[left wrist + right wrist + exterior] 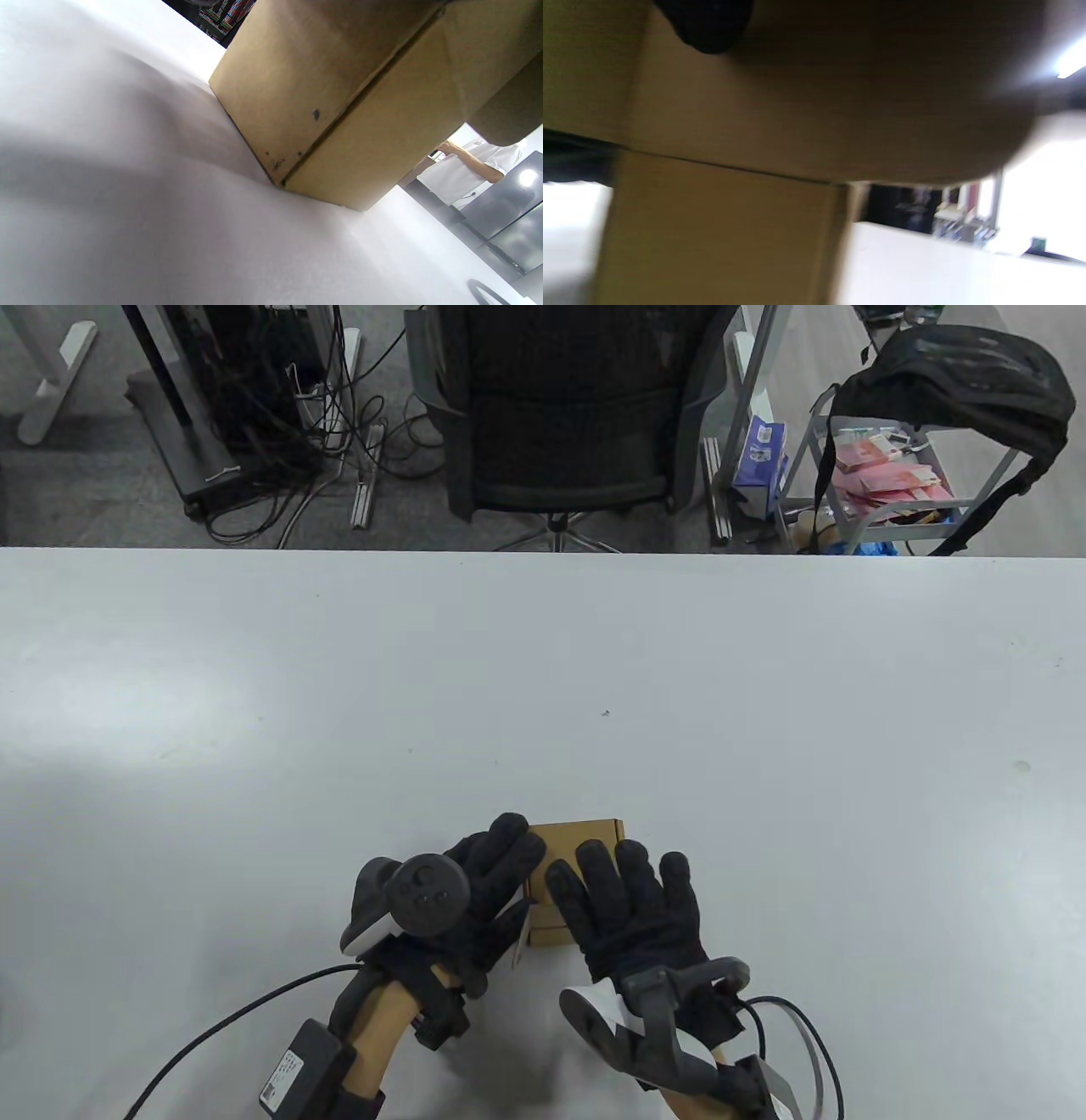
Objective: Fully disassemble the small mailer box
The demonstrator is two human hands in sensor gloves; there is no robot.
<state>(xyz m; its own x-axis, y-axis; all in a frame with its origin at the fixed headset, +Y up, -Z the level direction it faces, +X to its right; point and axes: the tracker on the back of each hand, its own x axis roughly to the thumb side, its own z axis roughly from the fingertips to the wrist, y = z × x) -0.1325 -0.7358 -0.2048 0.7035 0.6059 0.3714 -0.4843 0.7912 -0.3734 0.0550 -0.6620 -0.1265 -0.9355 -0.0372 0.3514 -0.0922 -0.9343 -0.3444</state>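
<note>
A small brown cardboard mailer box (570,848) stands closed on the white table (543,687) near the front edge. My left hand (492,882) holds its left side, fingers over the top left corner. My right hand (624,899) lies flat on the lid, fingers spread and pointing away from me. In the left wrist view the box (339,106) fills the upper right, resting on the table, with a seam running along its side. In the right wrist view the box (734,212) is blurred and close, with a dark fingertip (706,25) at the top.
A black office chair (568,415) stands beyond the far table edge. A cart with pink packets (891,483) and a black backpack (959,381) are at the back right. Cables trail from both wrists at the front edge.
</note>
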